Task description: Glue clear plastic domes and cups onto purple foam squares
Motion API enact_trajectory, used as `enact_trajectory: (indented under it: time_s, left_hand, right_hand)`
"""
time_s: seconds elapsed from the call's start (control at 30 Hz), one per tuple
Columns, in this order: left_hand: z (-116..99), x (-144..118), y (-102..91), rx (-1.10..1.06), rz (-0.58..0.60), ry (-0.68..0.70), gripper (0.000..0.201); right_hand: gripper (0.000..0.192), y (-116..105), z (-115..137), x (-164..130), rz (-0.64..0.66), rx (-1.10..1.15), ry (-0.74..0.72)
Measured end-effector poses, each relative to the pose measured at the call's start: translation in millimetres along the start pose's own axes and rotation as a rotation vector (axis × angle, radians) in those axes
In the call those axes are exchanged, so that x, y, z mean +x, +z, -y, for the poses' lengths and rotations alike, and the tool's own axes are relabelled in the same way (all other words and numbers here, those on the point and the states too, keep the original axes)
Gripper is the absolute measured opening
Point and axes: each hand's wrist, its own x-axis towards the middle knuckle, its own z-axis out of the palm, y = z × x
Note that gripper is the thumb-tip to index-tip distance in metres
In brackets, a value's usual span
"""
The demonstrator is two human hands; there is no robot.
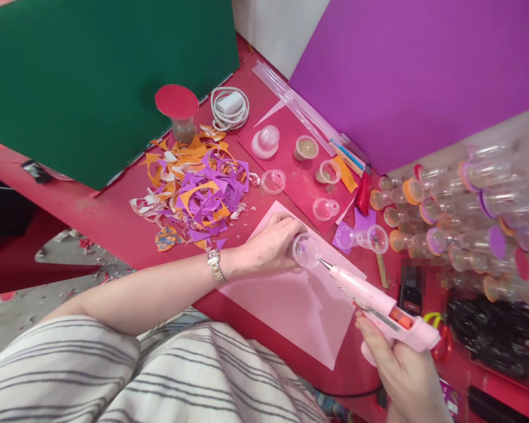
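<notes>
While L hand (275, 242) grips cup (307, 251) near far edge of sheet (282, 311), fingers curled, R hand (394, 367) is wrapped round gun (365, 288), tip at rim; gluing seemingly underway. Joined cups (482, 239) along table's (114, 226) R edge look done; loose cups (307, 149) twd back corner prob. left.

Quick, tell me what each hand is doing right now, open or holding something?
Left hand: closed, holding a clear plastic cup.
Right hand: closed, holding a pink glue gun.

Glue gun (374, 294) partly behind the right hand (399, 367)
</notes>
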Motion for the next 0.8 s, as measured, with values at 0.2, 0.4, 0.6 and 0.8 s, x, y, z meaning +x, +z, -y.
enact_trajectory:
  time_s: [0.2,0.4,0.6,0.8]
  left_hand:
    - [2,2,0.8,-0.003,0.011,-0.006,0.038]
    - [0,1,-0.1,-0.006,0.009,-0.002,0.036]
    - [1,1,-0.5,-0.002,0.01,0.018,0.03]
    - [3,1,1.6,0.019,-0.015,0.042,0.028]
  right_hand:
    - [0.029,-1,-4,3,0.016,-0.019,-0.054]
    - [0.026,-2,-15,8,0.012,-0.048,-0.143]
    - [0.024,-3,-17,16,0.028,-0.077,-0.232]
    - [0.024,-3,-11,23,0.023,-0.055,-0.241]
